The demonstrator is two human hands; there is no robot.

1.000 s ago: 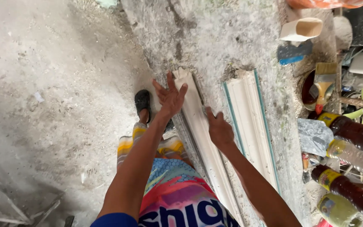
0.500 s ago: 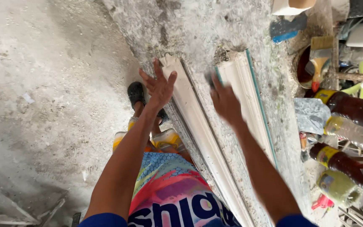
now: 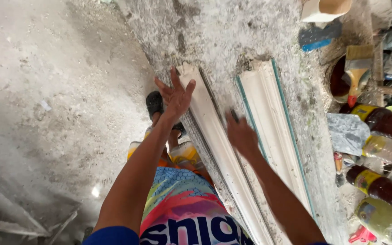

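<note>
Two hands on the near moulding (image 3: 214, 149)
Left hand (image 3: 175, 95) lies fingers spread at its far end — right hand (image 3: 241, 136) blurred, grip unclear; the strip runs near-to-far along the worktop (image 3: 223, 36), second moulding (image 3: 273, 131) just right.

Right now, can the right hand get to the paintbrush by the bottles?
Probably yes. The right hand hovers over the white mouldings, and only bare dusty bench lies between it and the paintbrush resting on a round tub. It looks like a stretch, though.
</note>
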